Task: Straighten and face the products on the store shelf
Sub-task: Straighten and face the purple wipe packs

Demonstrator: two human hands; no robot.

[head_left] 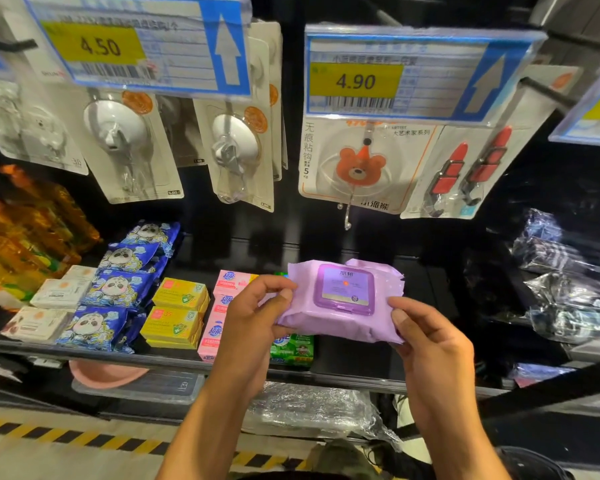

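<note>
A purple pack of wet wipes (340, 306) with a hard flip lid is held above the black shelf (354, 362), label facing me. My left hand (253, 313) grips its left end, thumb on top. My right hand (426, 337) pinches its right end. Behind the pack, part of a second purple pack (364, 263) shows. Below my left hand lie pink soap boxes (222, 292) and a green box (291, 349). Yellow soap boxes (177, 313) sit to their left.
Blue panda-print packs (118, 282) and white boxes (49, 306) fill the shelf's left. Carded hooks (236, 154) and price tags (357, 81) hang overhead. Dark wrapped packs (568, 299) lie at right. A pink basin (104, 374) sits on the lower shelf.
</note>
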